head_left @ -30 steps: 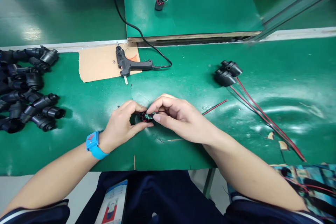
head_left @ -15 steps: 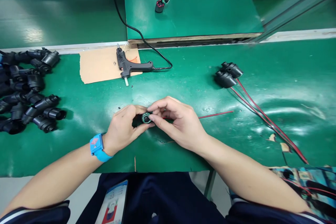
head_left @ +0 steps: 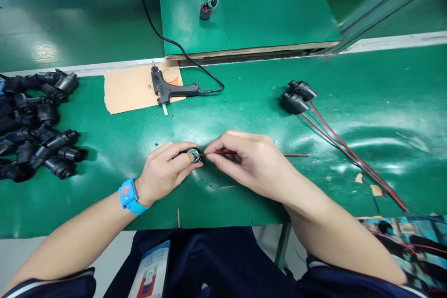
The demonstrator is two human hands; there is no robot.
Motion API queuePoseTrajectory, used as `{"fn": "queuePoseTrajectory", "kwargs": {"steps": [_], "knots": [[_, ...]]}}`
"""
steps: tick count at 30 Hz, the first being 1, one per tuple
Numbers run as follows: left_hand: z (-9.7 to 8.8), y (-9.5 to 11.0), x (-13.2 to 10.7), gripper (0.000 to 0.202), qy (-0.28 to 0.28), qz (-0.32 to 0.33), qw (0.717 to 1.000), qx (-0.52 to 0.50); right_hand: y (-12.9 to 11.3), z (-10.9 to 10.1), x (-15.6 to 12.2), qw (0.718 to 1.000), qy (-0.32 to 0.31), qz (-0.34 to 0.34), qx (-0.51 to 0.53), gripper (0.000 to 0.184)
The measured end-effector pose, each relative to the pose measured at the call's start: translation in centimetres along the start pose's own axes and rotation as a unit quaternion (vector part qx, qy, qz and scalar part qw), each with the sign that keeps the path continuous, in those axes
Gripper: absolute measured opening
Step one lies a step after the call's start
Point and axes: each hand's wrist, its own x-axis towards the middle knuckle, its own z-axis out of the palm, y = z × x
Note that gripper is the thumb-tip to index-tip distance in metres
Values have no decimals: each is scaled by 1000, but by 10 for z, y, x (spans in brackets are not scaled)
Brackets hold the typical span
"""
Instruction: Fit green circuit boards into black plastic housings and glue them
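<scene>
Fingertips [head_left: 190, 156] of the left hand [head_left: 164, 172] are closed around a small black round part [head_left: 193, 154], whose green ring-shaped circuit board faces the right hand [head_left: 253, 163]; the part is held just above the green table mat [head_left: 244, 102], near its front edge. A red wire [head_left: 218, 152] is pinched between the thumb and forefinger of the right hand, just beside the board, and is seen again past the knuckles, lying on the mat toward the right. The other right fingers are curled in over the wire. A blue wristband [head_left: 130, 195] is worn on the left wrist.

Farther out, a black glue gun [head_left: 171, 88] is laid on its side, partly on a piece of brown cardboard [head_left: 132, 88], with its black cord [head_left: 153, 23] led away over the raised green board [head_left: 251, 4] behind. On that board a second small black part with a green circuit ring [head_left: 207, 7] and a red lead is set. To the right, two black housings [head_left: 296, 98] with red and black leads [head_left: 352, 158] are placed together, the leads trailing toward the front right corner. At the left edge a heap of black plastic housings [head_left: 35, 125] is piled. Dark blue clothing [head_left: 216, 260] is visible below the table edge.
</scene>
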Motion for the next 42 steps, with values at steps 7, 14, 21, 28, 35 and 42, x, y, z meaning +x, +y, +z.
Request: {"fn": "queuePoseTrajectory", "kwargs": {"steps": [7,14,21,28,35,42], "knots": [[-5,1,5,9,-36,50,997,48,1,15,-4,995,26,-85,-50,16],[-7,1,5,9,-35,60,997,19,-8,-8,-7,999,10,-32,-40,10],[-10,3,10,15,-27,32,999,12,-3,-4,-9,995,-17,-61,-77,16],[-10,7,9,20,22,58,998,-18,-8,-6,-14,992,8,-94,-78,14],[-17,14,8,22,42,85,995,-17,-19,-6,-20,985,39,-158,-63,11],[-14,15,10,25,51,42,995,-78,-19,-12,-23,983,27,-120,-136,16]]}}
